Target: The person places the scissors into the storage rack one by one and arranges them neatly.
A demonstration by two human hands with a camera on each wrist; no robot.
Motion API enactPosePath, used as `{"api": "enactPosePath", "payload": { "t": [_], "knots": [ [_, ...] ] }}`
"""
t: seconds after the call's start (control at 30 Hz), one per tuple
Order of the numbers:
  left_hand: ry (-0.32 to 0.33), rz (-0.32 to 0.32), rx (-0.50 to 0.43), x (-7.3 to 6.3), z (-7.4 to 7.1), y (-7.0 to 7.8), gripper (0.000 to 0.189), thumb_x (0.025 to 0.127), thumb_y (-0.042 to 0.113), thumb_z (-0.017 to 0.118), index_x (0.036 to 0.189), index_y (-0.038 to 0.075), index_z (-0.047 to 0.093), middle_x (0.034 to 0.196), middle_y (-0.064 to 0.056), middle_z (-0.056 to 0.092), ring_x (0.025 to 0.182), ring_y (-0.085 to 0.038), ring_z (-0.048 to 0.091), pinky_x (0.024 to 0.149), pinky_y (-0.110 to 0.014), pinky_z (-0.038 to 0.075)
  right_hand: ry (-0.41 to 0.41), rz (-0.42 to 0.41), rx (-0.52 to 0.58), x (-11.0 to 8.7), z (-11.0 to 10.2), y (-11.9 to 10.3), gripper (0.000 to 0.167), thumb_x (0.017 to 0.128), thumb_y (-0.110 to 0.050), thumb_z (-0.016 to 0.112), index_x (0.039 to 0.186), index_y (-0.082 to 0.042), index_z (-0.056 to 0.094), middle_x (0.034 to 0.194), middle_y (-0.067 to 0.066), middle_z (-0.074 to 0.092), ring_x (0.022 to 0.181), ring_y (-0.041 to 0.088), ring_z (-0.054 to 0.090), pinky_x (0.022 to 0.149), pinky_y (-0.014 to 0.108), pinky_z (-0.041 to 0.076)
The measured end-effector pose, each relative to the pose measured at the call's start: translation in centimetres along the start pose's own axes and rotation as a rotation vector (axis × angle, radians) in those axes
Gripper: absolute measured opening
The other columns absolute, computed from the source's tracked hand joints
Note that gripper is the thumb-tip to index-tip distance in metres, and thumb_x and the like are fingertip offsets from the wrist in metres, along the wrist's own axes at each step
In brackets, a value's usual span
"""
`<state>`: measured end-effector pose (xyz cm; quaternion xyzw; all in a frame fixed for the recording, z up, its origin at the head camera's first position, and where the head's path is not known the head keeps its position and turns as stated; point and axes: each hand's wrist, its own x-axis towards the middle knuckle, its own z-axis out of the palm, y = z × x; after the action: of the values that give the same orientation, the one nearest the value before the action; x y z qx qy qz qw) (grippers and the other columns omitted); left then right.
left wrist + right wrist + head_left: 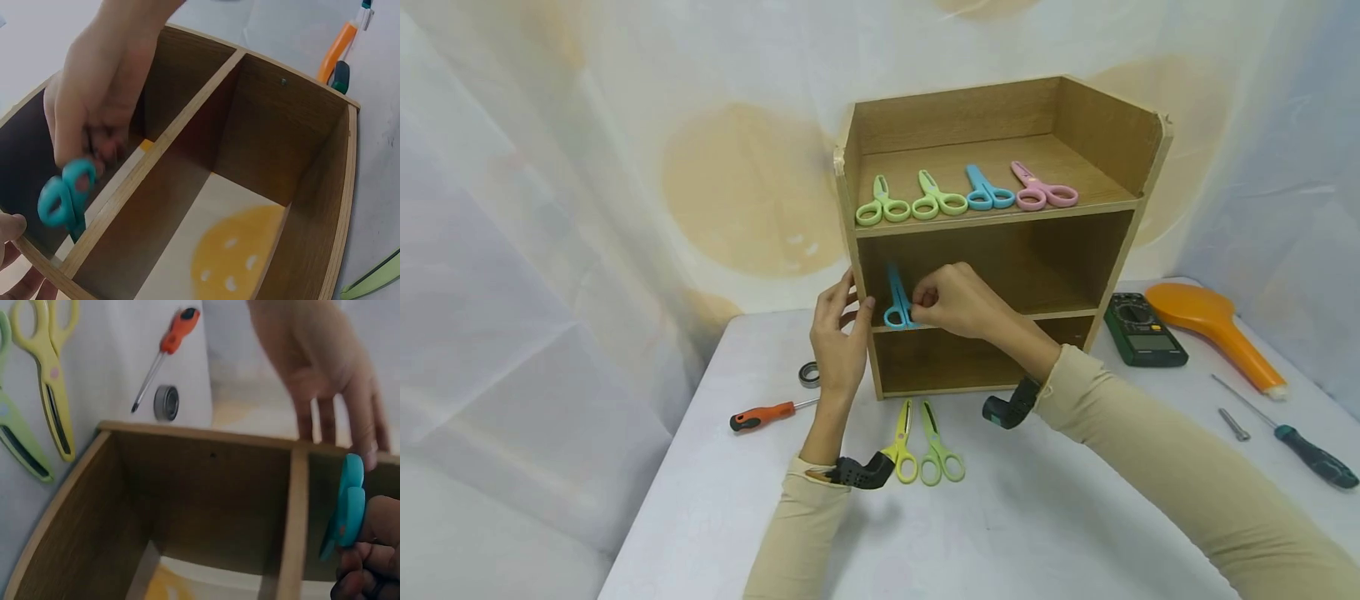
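A wooden shelf unit (992, 218) stands on the white table. Blue scissors (895, 292) lie at the left end of its middle shelf, blades inward and handles towards the front edge. My right hand (966, 302) pinches their handle, as the teal-looking scissors (351, 515) in the right wrist view show. Against the left side panel rests my left hand (838, 346), its fingers extended along the outside and the thumb at the front edge. On the top shelf lie two green scissors (881, 207), other blue scissors (988, 197) and pink scissors (1043, 194).
Yellow scissors (906, 467) and green scissors (940, 467) lie before the unit. An orange screwdriver (763, 416) and a bearing (808, 374) are at left. To the right lie a multimeter (1145, 331), an orange paddle-shaped tool (1213, 321), a bolt (1233, 424) and a teal screwdriver (1311, 454).
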<state>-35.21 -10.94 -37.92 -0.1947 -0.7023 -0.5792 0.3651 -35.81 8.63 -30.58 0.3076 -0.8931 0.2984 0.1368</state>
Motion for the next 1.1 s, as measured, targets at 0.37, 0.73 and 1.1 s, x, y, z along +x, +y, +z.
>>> {"api": "enactPosePath", "payload": {
  "t": [0.37, 0.73, 1.1],
  "knots": [
    [-0.001, 0.006, 0.014, 0.1, 0.1, 0.2, 0.049, 0.099, 0.019, 0.066, 0.146, 0.015, 0.054, 0.127, -0.01, 0.056, 0.116, -0.019, 0.06, 0.09, -0.04, 0.055, -0.08, 0.185, -0.018, 2.3, 1.2, 1.2, 0.011, 0.088, -0.014, 0.07, 0.082, -0.007, 0.075, 0.062, -0.002, 0.061, 0.055, 0.013, 0.052, 0.05, 0.027, 0.041],
    [0.004, 0.016, 0.017, 0.1, 0.0, 0.3, 0.05, 0.098, 0.017, 0.067, 0.145, 0.012, 0.054, 0.128, -0.012, 0.056, 0.116, -0.021, 0.061, 0.089, -0.04, 0.056, 0.022, 0.068, -0.025, 0.4, 0.2, 0.8, 0.014, 0.092, -0.016, 0.069, 0.09, -0.004, 0.076, 0.076, 0.002, 0.068, 0.066, 0.016, 0.058, 0.06, 0.031, 0.05],
    [0.012, 0.019, -0.004, 0.1, 0.1, 0.0, 0.05, 0.096, 0.014, 0.069, 0.144, 0.012, 0.055, 0.126, -0.011, 0.057, 0.115, -0.021, 0.061, 0.088, -0.043, 0.056, 0.1, -0.125, -0.022, -7.0, -0.9, -0.4, 0.004, 0.089, -0.007, 0.074, 0.093, -0.007, 0.075, 0.082, -0.003, 0.064, 0.071, 0.012, 0.055, 0.06, 0.025, 0.049]
  ]
}}
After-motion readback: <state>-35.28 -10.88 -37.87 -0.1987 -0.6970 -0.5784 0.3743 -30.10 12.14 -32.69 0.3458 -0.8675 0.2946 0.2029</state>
